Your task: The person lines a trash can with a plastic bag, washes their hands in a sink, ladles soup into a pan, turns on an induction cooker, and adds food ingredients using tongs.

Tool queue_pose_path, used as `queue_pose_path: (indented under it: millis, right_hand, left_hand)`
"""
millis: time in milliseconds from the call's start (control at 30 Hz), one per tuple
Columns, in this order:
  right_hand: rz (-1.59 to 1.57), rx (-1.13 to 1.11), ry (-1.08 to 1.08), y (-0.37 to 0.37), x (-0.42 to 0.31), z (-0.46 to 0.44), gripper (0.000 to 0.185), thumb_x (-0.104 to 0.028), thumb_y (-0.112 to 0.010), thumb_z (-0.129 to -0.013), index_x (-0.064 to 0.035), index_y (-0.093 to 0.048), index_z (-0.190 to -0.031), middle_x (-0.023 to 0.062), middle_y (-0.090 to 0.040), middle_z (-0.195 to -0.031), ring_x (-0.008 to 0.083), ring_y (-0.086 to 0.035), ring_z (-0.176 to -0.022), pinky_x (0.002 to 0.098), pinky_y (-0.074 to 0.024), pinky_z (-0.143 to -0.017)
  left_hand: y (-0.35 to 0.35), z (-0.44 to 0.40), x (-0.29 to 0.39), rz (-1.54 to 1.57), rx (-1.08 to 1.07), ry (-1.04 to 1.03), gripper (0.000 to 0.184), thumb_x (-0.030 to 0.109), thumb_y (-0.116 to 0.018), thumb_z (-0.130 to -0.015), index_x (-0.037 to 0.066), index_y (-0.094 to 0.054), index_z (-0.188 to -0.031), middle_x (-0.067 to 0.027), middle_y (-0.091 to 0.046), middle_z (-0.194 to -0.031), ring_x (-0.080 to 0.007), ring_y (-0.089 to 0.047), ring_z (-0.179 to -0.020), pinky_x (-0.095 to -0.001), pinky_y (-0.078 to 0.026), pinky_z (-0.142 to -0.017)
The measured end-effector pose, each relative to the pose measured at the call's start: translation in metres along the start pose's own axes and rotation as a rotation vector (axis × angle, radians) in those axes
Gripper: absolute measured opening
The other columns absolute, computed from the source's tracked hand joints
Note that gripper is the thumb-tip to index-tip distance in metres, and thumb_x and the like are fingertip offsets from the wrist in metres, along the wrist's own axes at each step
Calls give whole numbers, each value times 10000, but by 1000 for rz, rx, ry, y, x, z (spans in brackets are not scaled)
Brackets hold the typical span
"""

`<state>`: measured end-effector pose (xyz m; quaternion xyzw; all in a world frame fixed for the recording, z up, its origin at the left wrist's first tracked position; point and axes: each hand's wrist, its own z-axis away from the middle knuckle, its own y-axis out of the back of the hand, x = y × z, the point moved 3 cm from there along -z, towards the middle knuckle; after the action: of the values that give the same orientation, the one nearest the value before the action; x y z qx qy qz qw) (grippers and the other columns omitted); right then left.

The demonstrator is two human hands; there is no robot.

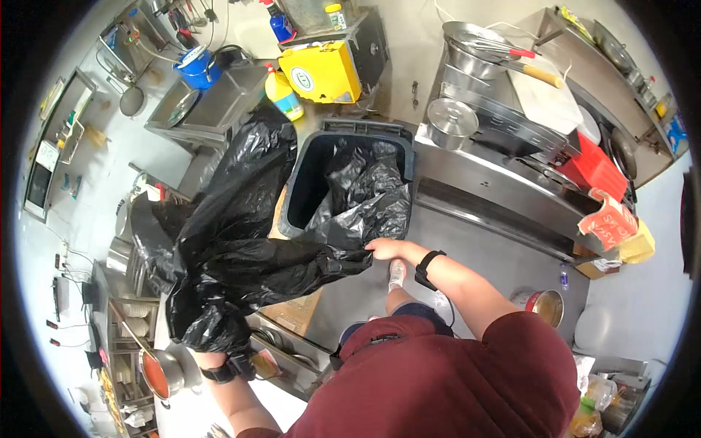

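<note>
A large black garbage bag spreads from the left side across to a dark trash bin, with part of it hanging down inside the bin. My right hand pinches the bag's edge just in front of the bin's near rim. My left hand is at the lower left, mostly covered by the bunched plastic, so its fingers are hidden. The bin stands upright on the floor with no lid over its opening.
Behind the bin are a yellow box and a yellow bottle. A metal sink is at the back left. On the right runs a steel counter with a pot. A pan with red contents sits at the lower left.
</note>
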<state>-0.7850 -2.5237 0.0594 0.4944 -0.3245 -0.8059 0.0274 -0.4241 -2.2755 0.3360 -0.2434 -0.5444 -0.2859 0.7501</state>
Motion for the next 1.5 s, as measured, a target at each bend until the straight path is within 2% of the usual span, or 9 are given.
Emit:
queue_pose_path:
  millis: [233,333,600,800,1000,1167,1267,1400,1500]
  right_hand:
    - [29,362,-372,95,28,-69,495,-100,-508,-715,-12,-428,-1195,240,-526,-1070,326,-459,-1097,392,-382,-908]
    - [-173,866,174,163,-7,-73,237,-128,-512,-795,2,-566,-985,155,-566,-969,284,-535,-954,355,-414,-845]
    - [-778,182,-96,266,-101,-34,451,-273,-632,-782,-37,-445,-1117,23,-564,-905,118,-512,-802,226,-394,-692]
    - [-1103,918,8,244,-4,-2,370,-64,-579,-785,-22,-452,-1131,41,-571,-933,117,-527,-837,247,-419,-744]
    - [-1559,1544,-352,212,102,120,306,-14,-472,-813,-48,-463,-1116,63,-574,-966,162,-549,-904,318,-464,-774]
    - [-1512,1653,-487,190,78,146,153,-41,-451,-834,-45,-497,-980,76,-577,-967,206,-578,-849,372,-493,-728]
    - [-1566,1732,-541,139,137,164,202,-72,-479,-823,-24,-499,-1018,88,-572,-978,218,-568,-828,361,-476,-668]
    - [-1235,1606,-1146,51,147,202,302,-133,-538,-790,14,-484,-1048,122,-543,-1035,233,-533,-886,401,-442,-624]
    - [-966,1525,-1473,-15,169,234,355,-176,-577,-762,23,-490,-1043,129,-550,-999,239,-535,-854,400,-440,-644]
  left_hand:
    - [-204,-42,55,-270,-322,14,289,38,-465,-756,-19,-524,-1034,-50,-572,-957,-124,-505,-895,-252,-391,-817]
    - [-300,-68,54,-408,-621,10,296,27,-466,-749,-23,-523,-1034,-49,-572,-957,-122,-502,-895,-248,-386,-819]
    - [-380,-107,-45,-423,-1216,-164,394,73,-572,-722,-19,-496,-1097,-45,-491,-1065,-124,-443,-1016,-278,-343,-908]
    - [-333,-183,-62,-347,-485,21,509,167,-662,-747,-97,-459,-1132,-127,-552,-1076,-174,-524,-963,-269,-402,-846]
    - [-188,-322,-130,-12,-104,71,282,4,-550,-731,-46,-515,-1007,-133,-588,-940,-229,-568,-821,-304,-450,-741]
    - [-129,-369,-166,34,-23,32,236,40,-490,-796,4,-535,-1025,-97,-602,-945,-217,-580,-802,-315,-460,-717]
    - [-72,-393,-218,266,88,479,194,185,-444,-837,52,-550,-929,-80,-588,-882,-215,-556,-701,-304,-459,-605]
    - [15,-374,-256,-138,372,670,212,280,-455,-822,92,-525,-756,-59,-504,-739,-186,-395,-517,-314,-379,-458]
    - [50,-372,-271,-690,-12,846,251,230,-579,-724,72,-576,-920,-116,-522,-638,-266,-511,-541,-357,-454,-499]
